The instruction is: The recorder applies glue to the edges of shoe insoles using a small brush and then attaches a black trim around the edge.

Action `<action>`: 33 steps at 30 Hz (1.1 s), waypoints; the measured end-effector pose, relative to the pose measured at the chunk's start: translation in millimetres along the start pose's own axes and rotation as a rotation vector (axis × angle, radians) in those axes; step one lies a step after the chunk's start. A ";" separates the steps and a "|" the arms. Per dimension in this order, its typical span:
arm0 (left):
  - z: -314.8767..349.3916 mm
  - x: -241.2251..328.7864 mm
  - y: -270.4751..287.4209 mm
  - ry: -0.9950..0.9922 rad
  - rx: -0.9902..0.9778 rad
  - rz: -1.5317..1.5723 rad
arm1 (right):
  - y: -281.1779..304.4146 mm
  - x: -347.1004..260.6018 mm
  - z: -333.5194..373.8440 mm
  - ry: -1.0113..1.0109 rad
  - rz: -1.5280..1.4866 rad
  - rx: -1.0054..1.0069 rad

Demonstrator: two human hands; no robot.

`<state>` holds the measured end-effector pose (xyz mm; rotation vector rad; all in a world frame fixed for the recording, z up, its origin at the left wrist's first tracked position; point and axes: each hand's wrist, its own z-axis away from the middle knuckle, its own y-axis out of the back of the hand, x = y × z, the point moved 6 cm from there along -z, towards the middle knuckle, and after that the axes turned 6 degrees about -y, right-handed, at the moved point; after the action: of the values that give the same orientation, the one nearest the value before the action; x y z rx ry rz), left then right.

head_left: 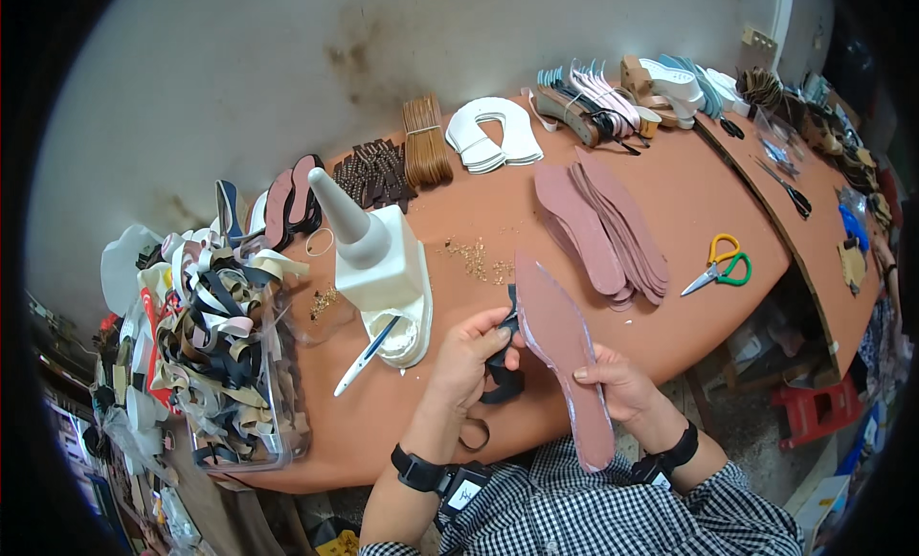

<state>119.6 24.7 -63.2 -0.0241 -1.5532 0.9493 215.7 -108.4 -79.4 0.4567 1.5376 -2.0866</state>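
Observation:
My right hand (617, 382) grips a pinkish-brown insole (557, 331) by its side, thumb on its face. A pale line runs along the insole's edge. Beside its left edge, my left hand (471, 353) pinches a black strap (507, 369), which hangs in a loop below the fingers. Whether the strap touches the insole, I cannot tell. A thin dark loop of band (474, 434) lies by the table's front edge. Stacked pink insoles (613, 235) rest just beyond my hands.
A cream stand with a cone (373, 269) holds a pen-like tool (367, 357) in its round cup. Left of it, a clear bin (282, 417) overflows with strap scraps. Scissors with yellow and green handles (718, 266) lie at right. White cut pieces (493, 135) stand near the wall.

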 end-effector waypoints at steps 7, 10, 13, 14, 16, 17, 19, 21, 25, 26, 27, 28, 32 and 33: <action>-0.7 -0.9 3.9 -0.033 0.161 -0.125 | -7.8 -4.2 0.3 0.071 0.118 0.123; -1.6 -2.9 9.3 -0.031 0.177 -0.101 | 2.0 -0.7 -1.9 0.061 0.114 0.094; -2.6 -3.0 8.9 0.010 0.132 -0.090 | 3.0 0.5 -3.7 0.051 0.064 0.068; -2.9 -3.5 8.5 0.003 0.143 -0.062 | 2.2 0.8 -3.7 0.048 0.050 0.072; -3.3 -4.7 6.7 -0.015 0.165 -0.008 | -0.2 1.2 -4.7 0.044 0.031 0.070; -3.4 -5.4 6.1 -0.015 0.167 0.036 | -1.4 1.1 -5.5 0.043 0.025 0.066; -3.2 -6.4 4.3 -0.011 0.171 0.122 | -2.0 1.6 -5.9 0.043 0.016 0.068; -3.0 -7.5 3.0 -0.005 0.192 0.156 | -0.6 2.6 -7.1 0.043 0.017 0.076; -0.2 -4.6 3.9 -0.030 0.222 0.116 | 0.2 2.4 -9.9 0.078 0.101 0.099; 0.8 -3.5 4.9 -0.039 0.230 0.090 | -1.7 1.6 -10.6 0.084 0.125 0.114; 1.7 -2.2 6.0 -0.049 0.236 0.066 | -3.2 1.2 -11.3 0.090 0.150 0.128; 2.9 -1.1 7.5 -0.060 0.244 0.041 | -3.7 1.9 -12.6 0.097 0.157 0.140; 6.5 0.2 17.4 -0.131 0.276 0.004 | -6.7 7.3 -20.2 0.109 0.182 0.155; 7.0 3.0 18.3 -0.132 0.271 0.023 | -8.2 8.3 -22.1 0.110 0.188 0.153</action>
<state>104.0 34.5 -70.4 0.2171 -1.5346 1.1926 203.6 -87.0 -84.2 0.7535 1.3423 -2.0688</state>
